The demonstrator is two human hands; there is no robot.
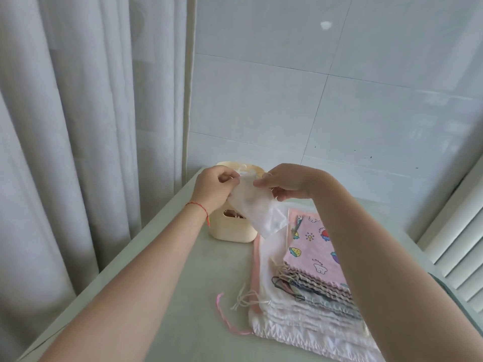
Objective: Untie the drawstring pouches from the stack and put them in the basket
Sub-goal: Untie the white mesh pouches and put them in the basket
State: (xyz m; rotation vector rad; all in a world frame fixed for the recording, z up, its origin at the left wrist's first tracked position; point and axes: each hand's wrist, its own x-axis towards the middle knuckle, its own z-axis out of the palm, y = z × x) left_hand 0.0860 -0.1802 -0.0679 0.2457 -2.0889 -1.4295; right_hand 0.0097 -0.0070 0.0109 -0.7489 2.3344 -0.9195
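A sheer white drawstring pouch [257, 207] hangs in the air above the table, held at its top by both hands. My left hand [213, 188] pinches its left upper corner. My right hand [286, 182] pinches the right side of its mouth. Right behind and below the pouch stands a cream plastic basket [230, 229] with something pinkish visible through its handle slot. A stack of flat pouches [311, 286] lies at the right, topped by a pink one printed with cartoons [315, 246]. Loose cream and pink drawstrings [244, 300] trail from the stack's left edge.
The pale green table [167, 283] runs from the near left to the tiled wall. Grey curtains [78, 113] hang along the left side. A white louvred panel [460, 244] stands at the right, past the table's edge.
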